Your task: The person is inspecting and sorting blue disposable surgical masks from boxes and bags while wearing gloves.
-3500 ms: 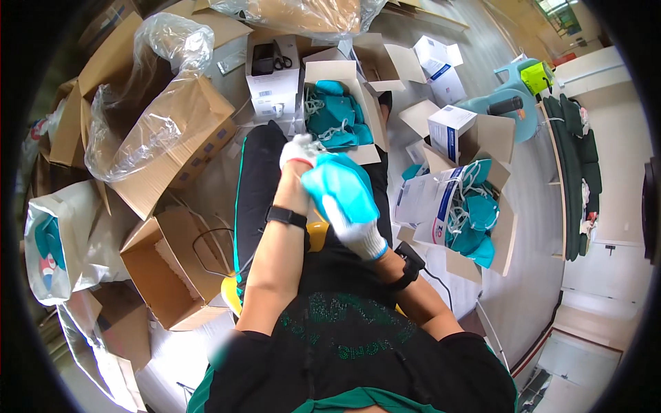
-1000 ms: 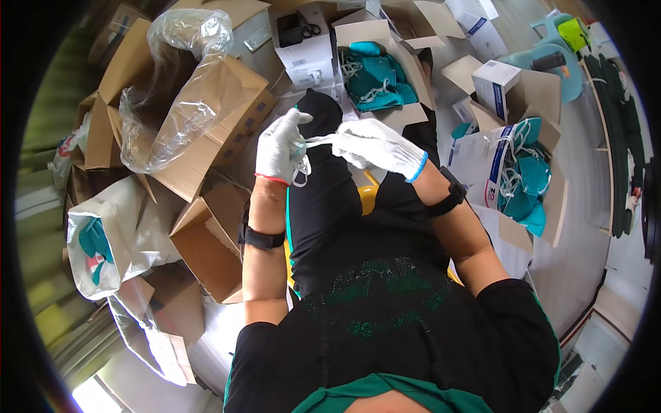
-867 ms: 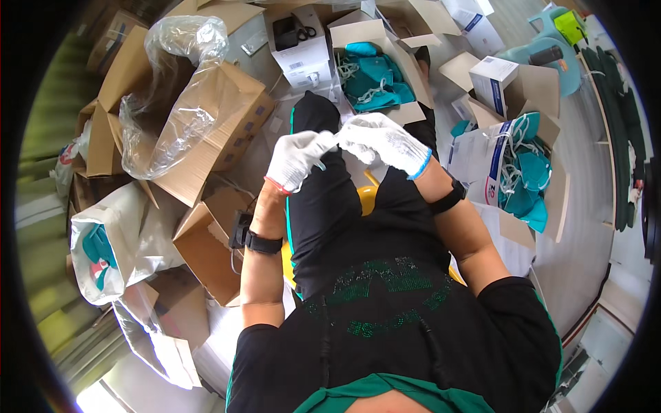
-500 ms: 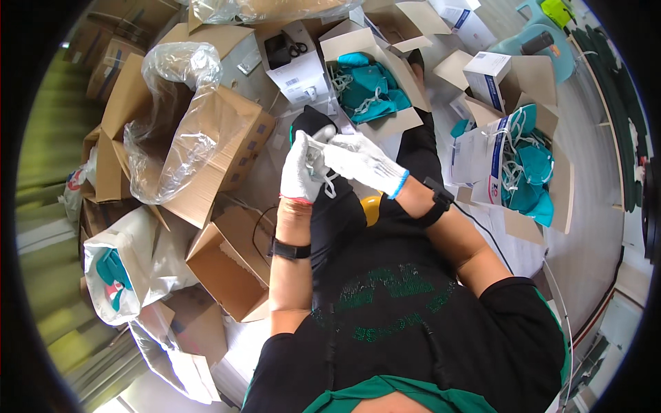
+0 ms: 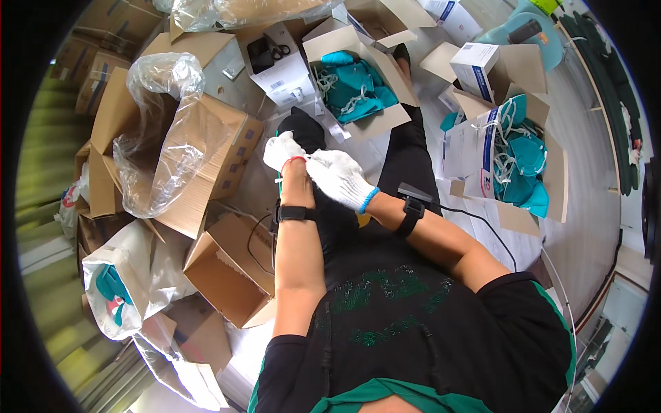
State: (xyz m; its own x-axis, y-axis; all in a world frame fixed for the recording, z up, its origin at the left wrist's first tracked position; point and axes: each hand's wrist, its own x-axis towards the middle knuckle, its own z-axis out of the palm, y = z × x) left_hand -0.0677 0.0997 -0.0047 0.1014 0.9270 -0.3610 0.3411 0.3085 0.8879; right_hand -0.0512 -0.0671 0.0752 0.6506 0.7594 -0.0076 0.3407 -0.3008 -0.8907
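Note:
My left hand (image 5: pixel 281 151) wears a white knitted glove with a red cuff edge, and its fingers are curled closed over my knee. A short white strap (image 5: pixel 279 180) pokes out beside the wrist; whatever it belongs to is hidden. My right hand (image 5: pixel 339 180), in a white glove with a blue cuff, meets the left one with its fingers bent together. What the fingers grip is covered by the gloves. Just beyond stands a carton of teal face masks (image 5: pixel 357 89) with white straps. Another carton holds teal masks (image 5: pixel 529 157) on the right.
At the left, a large cardboard box (image 5: pixel 217 148) carries a clear plastic liner (image 5: pixel 180 131). Nearer lie a smaller open box (image 5: pixel 231 275) and a white bag (image 5: pixel 141 268) with teal pieces inside. Scissors (image 5: pixel 281 51) rest in a white box. A black cable (image 5: pixel 482 220) runs from my right wrist.
Both hands have shifted slightly left, and the left forearm has turned. The pale strapped item seen between the hands is now mostly hidden. The whole view has moved a little.

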